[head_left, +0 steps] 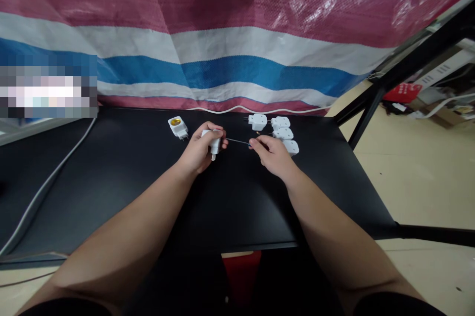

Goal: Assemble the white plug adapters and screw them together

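My left hand (202, 150) is closed around a small white plug adapter (214, 142), held a little above the black table (129, 182). My right hand (272, 154) is closed on a thin screwdriver (237, 141); its dark shaft points left and its tip touches the adapter. Another white adapter (178, 127) with a yellow socket opening lies left of my left hand. Several more white adapters (282, 133) lie grouped just beyond my right hand.
A striped red, white and blue tarp (237, 34) hangs behind the table. A white cable (48, 182) runs along the table's left side. To the right stand a black metal frame (374, 98) and boxes on the floor. The table's front edge is near my lap.
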Demonstrator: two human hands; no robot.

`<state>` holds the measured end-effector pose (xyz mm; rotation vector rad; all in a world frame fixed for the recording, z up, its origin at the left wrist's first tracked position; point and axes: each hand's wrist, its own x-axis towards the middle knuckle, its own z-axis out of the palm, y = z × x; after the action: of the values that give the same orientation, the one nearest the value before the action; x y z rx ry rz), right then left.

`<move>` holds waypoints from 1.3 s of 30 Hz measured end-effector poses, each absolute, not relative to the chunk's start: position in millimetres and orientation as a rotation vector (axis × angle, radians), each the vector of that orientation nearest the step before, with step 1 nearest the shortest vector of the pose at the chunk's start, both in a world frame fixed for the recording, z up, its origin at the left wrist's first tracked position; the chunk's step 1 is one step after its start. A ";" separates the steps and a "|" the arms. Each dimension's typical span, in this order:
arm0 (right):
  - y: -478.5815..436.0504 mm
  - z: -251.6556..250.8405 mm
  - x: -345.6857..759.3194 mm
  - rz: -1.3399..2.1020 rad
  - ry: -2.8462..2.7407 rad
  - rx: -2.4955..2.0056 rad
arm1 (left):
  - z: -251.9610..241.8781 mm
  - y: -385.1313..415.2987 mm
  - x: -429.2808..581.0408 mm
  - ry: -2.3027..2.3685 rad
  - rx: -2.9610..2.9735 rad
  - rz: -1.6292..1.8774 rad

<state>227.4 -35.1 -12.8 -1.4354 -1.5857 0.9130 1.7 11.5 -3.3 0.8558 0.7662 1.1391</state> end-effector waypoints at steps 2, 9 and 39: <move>-35.1 -11.1 228.2 0.871 -1.602 -1.405 | -3.9 11.7 1.8 0.769 0.856 1.132; -35.5 -11.4 229.3 0.917 -1.582 -1.338 | -5.2 11.4 1.3 0.768 0.849 1.133; -37.7 -14.0 223.4 1.060 -1.424 -1.316 | -4.4 10.8 1.6 0.758 0.825 1.135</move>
<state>223.4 -37.7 -14.0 -1.3160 -1.4244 1.0605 1.6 10.8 -4.4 0.8251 0.7584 1.1355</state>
